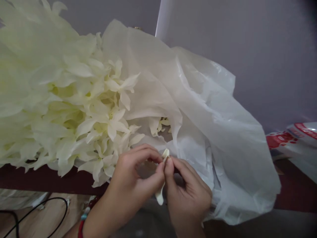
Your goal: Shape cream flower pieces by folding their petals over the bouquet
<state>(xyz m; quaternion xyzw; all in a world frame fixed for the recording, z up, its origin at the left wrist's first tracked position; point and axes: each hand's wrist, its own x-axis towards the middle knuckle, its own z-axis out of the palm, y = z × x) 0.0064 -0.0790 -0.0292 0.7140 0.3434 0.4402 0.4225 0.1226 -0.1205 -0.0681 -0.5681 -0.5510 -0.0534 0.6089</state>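
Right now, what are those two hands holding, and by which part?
A pale petal-like piece, pinched between its visible ends by the left hand and right hand.

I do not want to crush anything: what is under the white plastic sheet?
Small pale flower pieces show through a gap in the white plastic sheet; its folds cover the rest.

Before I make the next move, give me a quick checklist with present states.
1. White petal-like piece held: ok, pinched between the left hand and right hand.
2. Piece's middle undamaged: cannot tell, fingers cover it.
3. White flowers beside the left hand: ok, heaped at left.
4. Plastic sheet apart from the right hand: cannot tell, it lies close behind.
5. Black cable away from both hands: ok, lower left.
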